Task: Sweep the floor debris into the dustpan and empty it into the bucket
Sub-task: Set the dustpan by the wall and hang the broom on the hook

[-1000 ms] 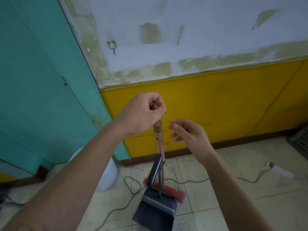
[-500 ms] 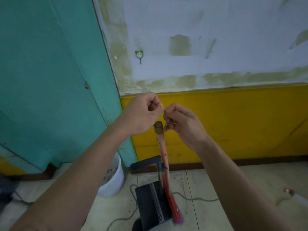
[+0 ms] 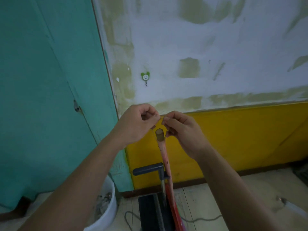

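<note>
The broom (image 3: 164, 152) hangs upright with a pink handle and a brown cap at its top; its red bristle head shows near the floor. The dark dustpan (image 3: 150, 212) is clipped to the handle, its grip sticking out to the left. A thin string loop (image 3: 160, 117) runs up from the cap. My left hand (image 3: 138, 122) pinches the loop on one side and my right hand (image 3: 181, 127) pinches it on the other, both just above the cap. The white bucket (image 3: 109, 212) with debris inside stands at the lower left.
A small green smiley wall hook (image 3: 145, 77) is fixed to the white wall above my hands. A teal door (image 3: 50, 97) fills the left. A yellow wall panel (image 3: 233, 144) runs behind the broom. A grey cable (image 3: 200, 220) lies on the tiled floor.
The view has tilted up and the hook sits closer above my hands. My right hand came in and took the string loop. Broom and dustpan rose with the hands.
</note>
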Available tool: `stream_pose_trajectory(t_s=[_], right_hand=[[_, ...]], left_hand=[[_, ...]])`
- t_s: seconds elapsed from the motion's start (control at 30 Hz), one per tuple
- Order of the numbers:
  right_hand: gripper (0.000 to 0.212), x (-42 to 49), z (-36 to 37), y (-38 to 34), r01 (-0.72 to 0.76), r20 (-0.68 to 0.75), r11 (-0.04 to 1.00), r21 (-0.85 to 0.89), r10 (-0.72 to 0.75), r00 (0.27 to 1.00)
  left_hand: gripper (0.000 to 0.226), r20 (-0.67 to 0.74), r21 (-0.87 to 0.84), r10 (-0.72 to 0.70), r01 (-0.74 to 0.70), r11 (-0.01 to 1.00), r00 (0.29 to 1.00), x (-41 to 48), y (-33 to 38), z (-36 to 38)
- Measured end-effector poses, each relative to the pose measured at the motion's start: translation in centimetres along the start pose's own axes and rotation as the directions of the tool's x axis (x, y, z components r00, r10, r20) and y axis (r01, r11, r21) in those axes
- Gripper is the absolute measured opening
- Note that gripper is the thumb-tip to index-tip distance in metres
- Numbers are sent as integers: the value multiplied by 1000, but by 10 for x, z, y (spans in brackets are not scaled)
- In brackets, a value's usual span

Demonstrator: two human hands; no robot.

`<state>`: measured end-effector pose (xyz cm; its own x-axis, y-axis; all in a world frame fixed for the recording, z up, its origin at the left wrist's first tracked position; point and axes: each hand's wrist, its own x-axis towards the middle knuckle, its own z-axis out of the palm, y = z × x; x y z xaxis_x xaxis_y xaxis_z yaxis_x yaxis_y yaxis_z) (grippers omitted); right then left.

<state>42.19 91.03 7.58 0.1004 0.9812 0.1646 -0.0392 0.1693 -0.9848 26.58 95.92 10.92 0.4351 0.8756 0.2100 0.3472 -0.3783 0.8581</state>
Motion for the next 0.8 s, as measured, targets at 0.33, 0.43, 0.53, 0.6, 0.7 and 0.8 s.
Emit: stream_pose_trajectory(t_s=[0.33,0.43,0.53,0.6,0.7,0.8], right_hand=[[25,51,12,-6,-9,-120,996,-89,-2,993],[26,69,12,-9,-21,-138,991,-135,2,990],[23,94,10,-12,-41,-173,979,-201,5,985],[21,111,10,-13,-49,-185,955,-292,-6,983],[19,136,9,-9,-39,-167,927,-372,-25,986],[18,158,8,1,-25,-158,917,-397,-41,987]], left_hand=[[13,31,47,63,-64,997,998,50,-28,-22],[10,-16,93,78,-77,993,997,65,-31,-24],[9,-117,125,84,-69,990,990,82,-34,-22],[8,-191,128,65,-41,991,980,91,-37,-21],[8,-283,146,42,-1,989,958,108,-44,-20],[8,-347,173,30,32,984,937,124,-49,-19]])
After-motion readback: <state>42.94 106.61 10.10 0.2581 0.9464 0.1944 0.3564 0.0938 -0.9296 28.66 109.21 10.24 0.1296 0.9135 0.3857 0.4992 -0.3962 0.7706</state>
